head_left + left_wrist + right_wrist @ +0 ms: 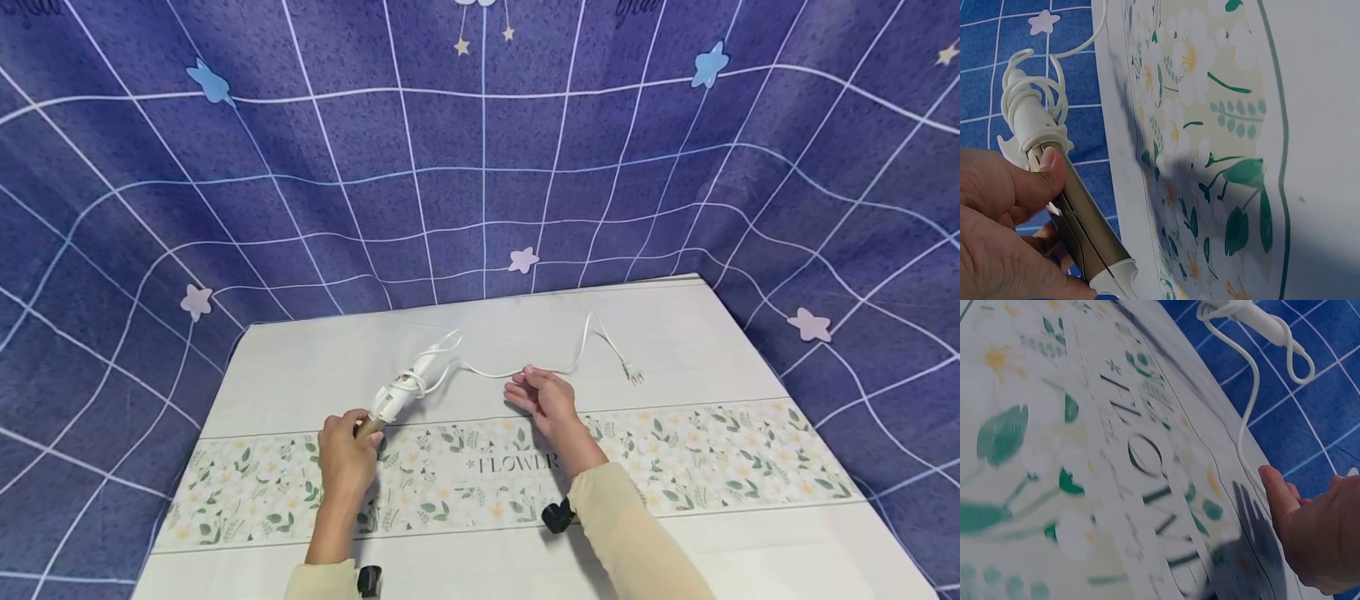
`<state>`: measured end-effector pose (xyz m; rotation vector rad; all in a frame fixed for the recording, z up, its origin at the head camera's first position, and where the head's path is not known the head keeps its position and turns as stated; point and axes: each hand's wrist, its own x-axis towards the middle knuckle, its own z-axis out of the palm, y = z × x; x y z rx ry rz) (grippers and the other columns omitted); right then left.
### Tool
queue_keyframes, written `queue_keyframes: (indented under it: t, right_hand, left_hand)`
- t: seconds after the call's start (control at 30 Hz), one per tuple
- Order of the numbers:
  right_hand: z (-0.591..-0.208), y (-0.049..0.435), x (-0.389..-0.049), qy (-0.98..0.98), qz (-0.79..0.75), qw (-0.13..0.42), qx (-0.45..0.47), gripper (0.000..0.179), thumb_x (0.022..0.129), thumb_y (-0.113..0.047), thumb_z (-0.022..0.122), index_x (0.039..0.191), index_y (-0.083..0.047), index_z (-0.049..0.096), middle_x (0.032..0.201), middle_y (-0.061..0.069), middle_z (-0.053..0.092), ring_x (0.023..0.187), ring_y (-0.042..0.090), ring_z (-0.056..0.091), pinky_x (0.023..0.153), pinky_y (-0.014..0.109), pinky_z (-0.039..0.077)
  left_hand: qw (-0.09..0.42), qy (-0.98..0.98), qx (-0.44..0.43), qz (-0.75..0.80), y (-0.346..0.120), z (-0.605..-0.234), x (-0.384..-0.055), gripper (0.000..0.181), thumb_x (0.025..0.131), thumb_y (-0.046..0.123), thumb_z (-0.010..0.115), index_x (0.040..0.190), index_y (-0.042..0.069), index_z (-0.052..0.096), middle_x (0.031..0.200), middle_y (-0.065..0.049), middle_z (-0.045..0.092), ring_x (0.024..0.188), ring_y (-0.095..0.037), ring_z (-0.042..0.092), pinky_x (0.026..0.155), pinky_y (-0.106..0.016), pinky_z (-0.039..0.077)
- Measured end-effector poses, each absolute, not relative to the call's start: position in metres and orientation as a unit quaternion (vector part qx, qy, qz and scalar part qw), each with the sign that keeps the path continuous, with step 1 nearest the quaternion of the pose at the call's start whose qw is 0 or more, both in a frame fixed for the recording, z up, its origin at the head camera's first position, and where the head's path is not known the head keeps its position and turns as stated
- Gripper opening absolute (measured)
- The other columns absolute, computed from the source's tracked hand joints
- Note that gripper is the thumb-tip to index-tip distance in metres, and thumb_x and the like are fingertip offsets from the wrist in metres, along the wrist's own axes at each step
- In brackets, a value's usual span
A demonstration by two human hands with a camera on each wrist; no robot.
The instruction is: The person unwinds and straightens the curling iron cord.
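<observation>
A curling iron (pixel 401 392) with a white handle and gold-brown barrel slants up and away from my left hand (pixel 348 454). That hand grips the barrel (pixel 1082 206), thumb laid along it near the white collar, the white tip below the fingers. Loops of the white cord (pixel 1035 94) are wound around the handle. From there the cord runs right to my right hand (pixel 551 404), whose fingers are extended and spread, the uppermost fingertip right at the cord (pixel 1250 419). Beyond this hand the cord bends up, then down to its plug (pixel 633 372).
The white table cover (pixel 675 333) has a floral band (pixel 697 458) with the printed word FLOWER. A blue gridded curtain (pixel 480 200) with stars stands behind and on both sides. Black wrist mounts (pixel 557 517) sit at the beige sleeves (pixel 637 533).
</observation>
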<state>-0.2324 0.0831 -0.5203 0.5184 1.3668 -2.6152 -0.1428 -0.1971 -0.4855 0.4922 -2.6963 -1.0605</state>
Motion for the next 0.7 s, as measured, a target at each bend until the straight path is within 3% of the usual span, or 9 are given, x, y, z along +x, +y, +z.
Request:
queue_keyframes:
  t: [0.43, 0.7]
  right_hand:
    - [-0.515, 0.055, -0.237, 0.452, -0.873, 0.115, 0.143, 0.042, 0.101, -0.008, 0.046, 0.137, 0.015, 0.038, 0.129, 0.038, 0.048, 0.110, 0.045, 0.058, 0.088, 0.047, 0.050]
    - [-0.513, 0.035, -0.237, 0.439, -0.876, 0.160, 0.118, 0.045, 0.102, -0.008, 0.044, 0.140, 0.014, 0.033, 0.136, 0.038, 0.042, 0.116, 0.048, 0.052, 0.092, 0.048, 0.048]
  left_hand:
    - [0.092, -0.911, 0.163, -0.367, -0.190, -0.483, -0.148, 0.038, 0.088, 0.009, 0.067, 0.125, 0.002, 0.058, 0.101, -0.014, 0.049, 0.097, -0.030, 0.043, 0.081, -0.048, 0.039]
    - [0.088, -0.910, 0.162, -0.371, -0.186, -0.484, -0.147, 0.036, 0.088, 0.008, 0.066, 0.123, 0.002, 0.058, 0.103, -0.014, 0.049, 0.099, -0.030, 0.042, 0.081, -0.048, 0.040]
